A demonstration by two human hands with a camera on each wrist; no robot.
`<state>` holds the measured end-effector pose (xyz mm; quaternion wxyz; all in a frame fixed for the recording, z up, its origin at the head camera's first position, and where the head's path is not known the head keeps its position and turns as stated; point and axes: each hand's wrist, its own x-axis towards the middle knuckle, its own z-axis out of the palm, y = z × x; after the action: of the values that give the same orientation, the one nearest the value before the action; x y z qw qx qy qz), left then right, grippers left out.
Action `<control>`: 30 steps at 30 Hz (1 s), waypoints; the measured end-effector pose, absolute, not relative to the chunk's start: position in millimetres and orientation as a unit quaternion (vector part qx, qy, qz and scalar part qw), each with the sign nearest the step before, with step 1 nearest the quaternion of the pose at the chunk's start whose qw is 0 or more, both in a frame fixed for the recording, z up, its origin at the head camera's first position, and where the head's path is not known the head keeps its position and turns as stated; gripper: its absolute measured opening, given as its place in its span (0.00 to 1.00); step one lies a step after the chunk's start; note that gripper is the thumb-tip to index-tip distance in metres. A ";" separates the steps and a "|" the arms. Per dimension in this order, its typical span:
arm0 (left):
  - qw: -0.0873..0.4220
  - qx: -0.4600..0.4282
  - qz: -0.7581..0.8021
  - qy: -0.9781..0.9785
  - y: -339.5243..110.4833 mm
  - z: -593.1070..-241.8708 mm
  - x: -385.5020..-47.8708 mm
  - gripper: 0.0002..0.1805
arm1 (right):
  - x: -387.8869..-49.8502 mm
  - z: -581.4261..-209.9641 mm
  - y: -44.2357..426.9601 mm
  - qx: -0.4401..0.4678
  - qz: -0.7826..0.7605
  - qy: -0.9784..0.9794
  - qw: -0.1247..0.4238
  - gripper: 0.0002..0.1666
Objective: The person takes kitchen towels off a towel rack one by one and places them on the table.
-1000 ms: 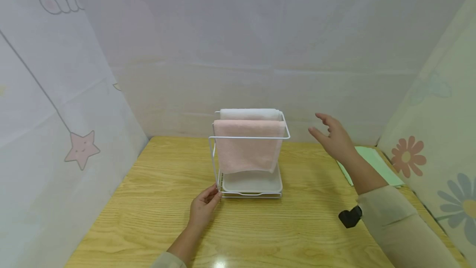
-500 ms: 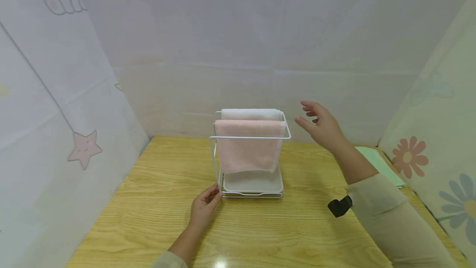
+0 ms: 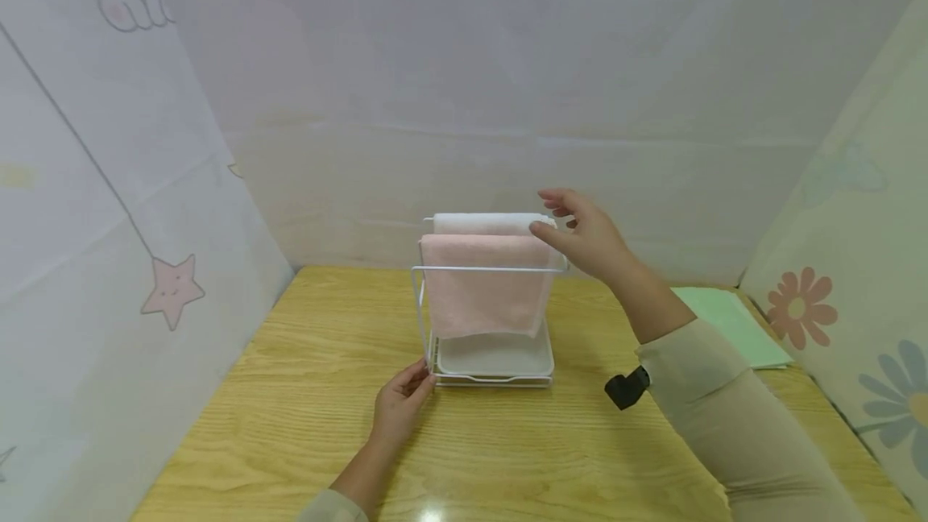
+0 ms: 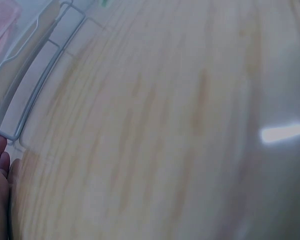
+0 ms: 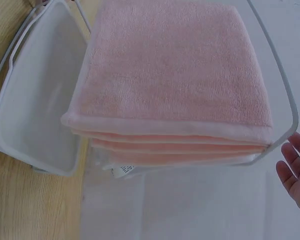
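Note:
A white wire towel rack (image 3: 495, 268) stands on the wooden table, with a white tray (image 3: 496, 355) in its base. Over one bar hangs a folded pink towel (image 3: 486, 292); behind it hangs a white towel (image 3: 489, 221). My left hand (image 3: 399, 403) pinches the rack's lower front left corner between thumb and fingers; only its fingertips show in the left wrist view. At the rack's upper right end hovers my right hand (image 3: 590, 238), fingers loosely bent and spread, holding nothing. In the right wrist view its fingers (image 5: 296, 156) are beside the rack's rounded wire end.
A folded light green cloth (image 3: 732, 325) lies at the table's right back edge. Patterned fabric walls (image 3: 464, 103) enclose the table (image 3: 290, 425) at the back and both sides. A black device (image 3: 627, 387) is strapped at my right wrist.
My right hand has moved left, from beside the green cloth to the upper right end of the rack. My left hand stays at the rack's corner, and the towels hang as before.

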<state>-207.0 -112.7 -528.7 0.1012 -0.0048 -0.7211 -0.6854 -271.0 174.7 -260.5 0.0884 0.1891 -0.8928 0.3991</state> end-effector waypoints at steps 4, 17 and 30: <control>0.097 -0.005 -0.686 -0.721 -111.9 -528.1 -205.9 0.20 | -273.3 -261.1 165.3 0.204 0.393 -0.894 0.074 0.33; 0.090 -0.005 -0.688 -0.720 -114.7 -533.5 -209.5 0.20 | -286.9 -260.4 138.5 0.229 0.359 -0.905 0.026 0.32; 0.091 -0.003 -0.686 -0.722 -112.6 -531.7 -208.0 0.20 | -297.6 -260.2 117.4 0.224 0.338 -0.914 0.013 0.28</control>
<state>-208.0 -112.6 -531.7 0.0907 -0.0032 -0.7221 -0.6858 -297.6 117.4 -260.2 0.0132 0.2240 -0.9141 0.3378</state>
